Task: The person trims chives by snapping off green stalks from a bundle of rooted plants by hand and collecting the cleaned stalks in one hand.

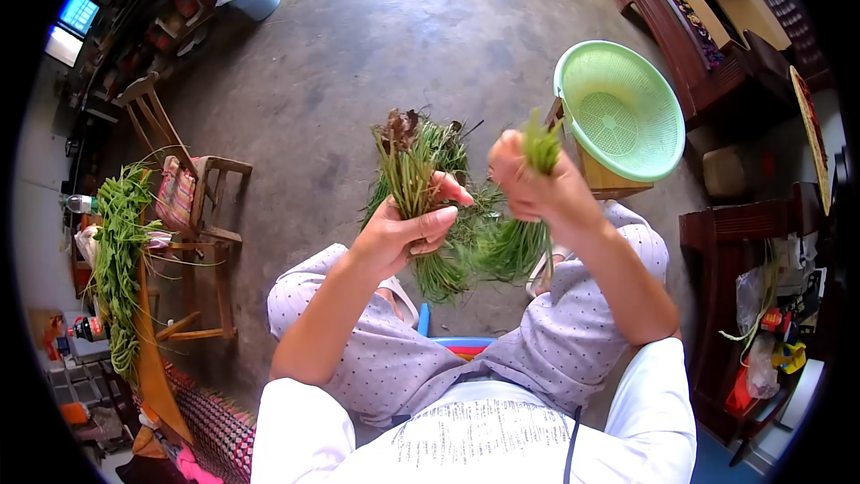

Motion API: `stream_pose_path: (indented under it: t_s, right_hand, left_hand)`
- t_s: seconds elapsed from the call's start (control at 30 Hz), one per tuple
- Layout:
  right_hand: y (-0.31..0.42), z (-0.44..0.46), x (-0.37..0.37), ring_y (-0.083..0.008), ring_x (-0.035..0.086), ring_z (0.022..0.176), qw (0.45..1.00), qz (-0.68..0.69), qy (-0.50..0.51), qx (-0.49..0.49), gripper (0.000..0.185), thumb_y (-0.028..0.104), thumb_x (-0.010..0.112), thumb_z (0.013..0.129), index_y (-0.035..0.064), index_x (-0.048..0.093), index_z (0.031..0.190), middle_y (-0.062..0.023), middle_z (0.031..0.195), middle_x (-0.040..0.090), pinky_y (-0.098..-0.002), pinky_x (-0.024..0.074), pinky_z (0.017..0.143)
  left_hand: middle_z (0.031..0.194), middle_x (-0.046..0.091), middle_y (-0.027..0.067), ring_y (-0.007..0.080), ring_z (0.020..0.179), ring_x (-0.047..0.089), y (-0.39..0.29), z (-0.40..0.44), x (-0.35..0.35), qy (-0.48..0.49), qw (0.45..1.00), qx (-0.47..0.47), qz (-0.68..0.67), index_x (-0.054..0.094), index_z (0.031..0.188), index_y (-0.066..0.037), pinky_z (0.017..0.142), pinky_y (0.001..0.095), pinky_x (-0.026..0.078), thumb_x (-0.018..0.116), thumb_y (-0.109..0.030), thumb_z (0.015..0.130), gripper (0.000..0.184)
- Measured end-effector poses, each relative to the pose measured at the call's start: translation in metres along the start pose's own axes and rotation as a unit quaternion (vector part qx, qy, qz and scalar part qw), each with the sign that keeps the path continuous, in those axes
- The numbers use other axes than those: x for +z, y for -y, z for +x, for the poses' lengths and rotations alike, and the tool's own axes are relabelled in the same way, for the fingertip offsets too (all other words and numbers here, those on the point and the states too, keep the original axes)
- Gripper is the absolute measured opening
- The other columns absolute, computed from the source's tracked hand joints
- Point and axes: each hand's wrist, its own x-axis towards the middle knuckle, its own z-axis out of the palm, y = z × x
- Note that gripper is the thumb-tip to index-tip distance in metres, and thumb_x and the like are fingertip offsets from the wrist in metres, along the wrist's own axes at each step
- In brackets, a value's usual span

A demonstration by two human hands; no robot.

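My left hand [394, 237] is wrapped round a bundle of thin green stems [410, 181], cut ends up and fine wispy tips hanging below. To its right, my right hand [560, 193] grips a second bunch of thin greens [512, 251]; pale green ends poke out above the fist and the wispy part droops beneath. Slight blur covers the right fingers. Behind and between the hands, a loose heap of greens [448, 148] with some dark brown leaves lies on the floor, partly hidden by the left bundle.
A light green plastic colander [560, 81] rests on a wooden stool [609, 181] at the right. Leafy vines [125, 260] drape over a wooden surface on the left, near a wooden chair [219, 164]. Dark wooden furniture [717, 233] stands on the right.
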Motion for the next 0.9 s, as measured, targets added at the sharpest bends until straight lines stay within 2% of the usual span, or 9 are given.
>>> stream_pose_path:
  t_s: [0.03,0.1,0.27,0.33,0.43,0.47,0.6,0.67,0.9]
  right_hand:
    - [-0.002,0.0,0.005,-0.003,0.033,0.045,1.0,0.0,-0.001,0.0,0.023,0.028,0.059,0.089,0.0076,0.052,0.083,0.0076,0.054,0.035,-0.0185,0.0297,0.045]
    - [-0.007,0.002,0.016,-0.0062,0.053,0.062,0.952,-0.277,-0.024,-0.125,0.023,0.021,0.068,0.082,0.0014,0.061,0.092,-0.001,0.075,0.059,-0.0233,0.0429,0.055]
    - [-0.018,0.008,0.016,-0.0037,0.051,0.063,0.977,-0.181,-0.041,-0.106,0.015,0.014,0.065,0.083,-0.0001,0.063,0.087,0.0016,0.065,0.058,-0.0205,0.0421,0.057]
    - [-0.009,0.007,0.012,-0.0021,0.048,0.061,0.971,-0.204,-0.044,-0.117,0.015,0.015,0.065,0.084,0.0006,0.063,0.088,0.0034,0.065,0.057,-0.0194,0.0376,0.053]
    - [-0.004,0.006,0.01,-0.0013,0.048,0.062,0.964,-0.237,-0.049,-0.11,0.019,0.019,0.064,0.085,0.0002,0.064,0.088,0.0035,0.068,0.057,-0.0181,0.0369,0.053]
    - [-0.006,0.006,0.013,-0.0013,0.049,0.062,0.971,-0.206,-0.037,-0.117,0.019,0.019,0.064,0.085,-0.0003,0.063,0.089,0.0028,0.069,0.058,-0.0178,0.0377,0.054]
    - [-0.019,0.007,0.019,-0.0021,0.05,0.062,0.974,-0.195,-0.029,-0.11,0.02,0.017,0.064,0.085,-0.0016,0.063,0.091,0.0016,0.069,0.058,-0.0177,0.0395,0.053]
    - [-0.025,0.009,0.016,-0.0024,0.051,0.062,0.975,-0.195,-0.023,-0.101,0.017,0.015,0.063,0.085,-0.002,0.062,0.09,0.0016,0.067,0.058,-0.0182,0.0403,0.053]
    - [-0.016,0.007,0.014,0.0004,0.044,0.056,0.976,-0.173,-0.038,-0.125,0.014,0.014,0.063,0.085,0.0,0.06,0.089,0.0053,0.062,0.053,-0.0181,0.0343,0.048]
  left_hand:
    - [0.084,0.053,0.0004,0.0026,0.055,0.037,0.002,0.0,0.0,0.001,1.0,0.0,-0.001,0.052,0.106,-0.007,0.045,0.0188,0.03,0.059,-0.006,0.085,0.023]
    - [0.07,0.045,-0.0031,0.0033,0.055,0.037,0.005,-0.002,0.0,-0.013,1.0,-0.016,-0.004,0.052,0.105,-0.008,0.046,0.0201,0.029,0.059,-0.007,0.086,0.021]
    - [0.065,0.042,-0.0035,0.0043,0.057,0.039,0.0,-0.001,0.005,-0.009,0.999,-0.035,0.006,0.051,0.105,-0.007,0.048,0.0216,0.03,0.061,-0.013,0.085,0.024]
    - [0.093,0.053,0.0075,0.006,0.063,0.042,-0.001,-0.001,0.005,0.019,1.0,0.0,-0.017,0.049,0.107,-0.005,0.047,0.0196,0.032,0.059,-0.013,0.085,0.026]
    - [0.084,0.052,0.0031,0.0056,0.065,0.044,0.002,-0.001,0.002,0.02,1.0,0.005,-0.009,0.051,0.107,-0.003,0.051,0.0226,0.034,0.06,-0.01,0.084,0.026]
    - [0.094,0.054,0.0056,0.0065,0.065,0.045,0.003,0.0,-0.002,0.044,0.999,-0.003,-0.007,0.051,0.108,-0.003,0.052,0.0225,0.035,0.059,-0.008,0.083,0.026]
    - [0.097,0.055,0.0062,0.0069,0.066,0.046,0.006,-0.003,-0.001,0.06,0.997,-0.041,-0.007,0.051,0.108,-0.004,0.053,0.0225,0.036,0.06,-0.009,0.083,0.027]
    - [0.073,0.048,0.0053,0.0092,0.063,0.043,0.014,-0.002,-0.006,0.042,0.998,-0.042,0.036,0.05,0.101,-0.003,0.048,0.0226,0.031,0.054,-0.012,0.086,0.018]
    - [0.092,0.06,0.0075,0.0092,0.068,0.05,-0.002,0.0,0.007,-0.008,1.0,-0.02,-0.02,0.053,0.11,-0.007,0.053,0.0229,0.038,0.053,-0.017,0.09,0.022]
